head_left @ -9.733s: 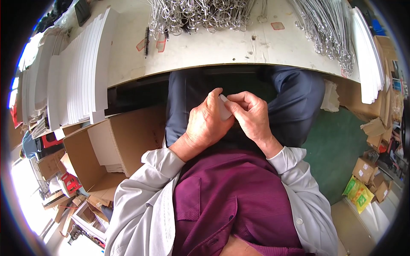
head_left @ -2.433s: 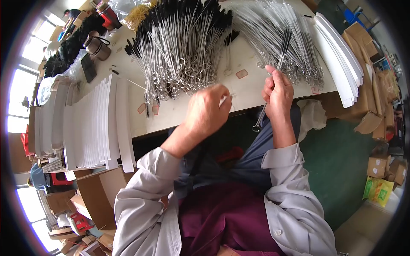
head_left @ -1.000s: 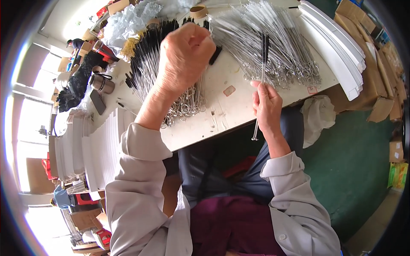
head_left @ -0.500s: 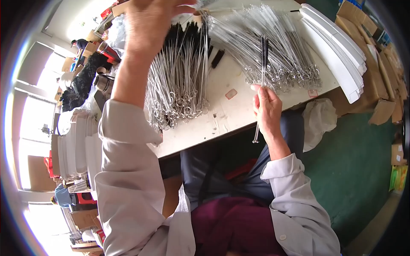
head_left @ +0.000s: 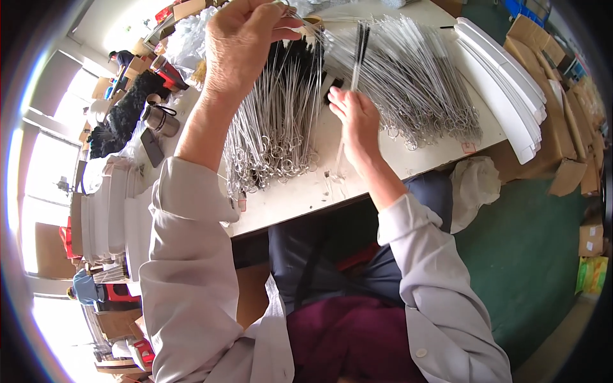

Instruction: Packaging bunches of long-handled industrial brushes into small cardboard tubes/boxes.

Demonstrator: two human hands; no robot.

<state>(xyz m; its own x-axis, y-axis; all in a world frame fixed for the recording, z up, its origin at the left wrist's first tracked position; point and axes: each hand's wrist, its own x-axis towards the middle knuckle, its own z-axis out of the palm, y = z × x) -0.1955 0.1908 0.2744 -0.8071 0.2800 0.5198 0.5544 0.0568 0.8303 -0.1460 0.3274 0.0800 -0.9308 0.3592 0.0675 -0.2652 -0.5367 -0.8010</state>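
Brushes (head_left: 362,48) are clasped by the right hand (head_left: 359,121), while the left hand (head_left: 242,48) seemingly pinches wire rings (head_left: 290,10).

**Mostly silver, black and off-white**

Black bristle ends over silver wire on the left brush pile (head_left: 274,121). Silver wire and pale, whitish bristles across the right brush pile (head_left: 421,83). Black again on the bristles (head_left: 362,48) above the right hand (head_left: 359,124). Off-white for the tabletop (head_left: 284,205), dark specks and smudges near the front edge, plus a red-outlined patch (head_left: 469,147). Plain white on the stacked strips (head_left: 511,92). Brushed silver with black strap on the flask (head_left: 159,121). Plum shirt (head_left: 348,338), light grey overshirt (head_left: 440,287), navy trousers (head_left: 287,252). Dark green floor (head_left: 511,249). Brown cardboard (head_left: 578,127). Yellow-and-green bag (head_left: 591,276).
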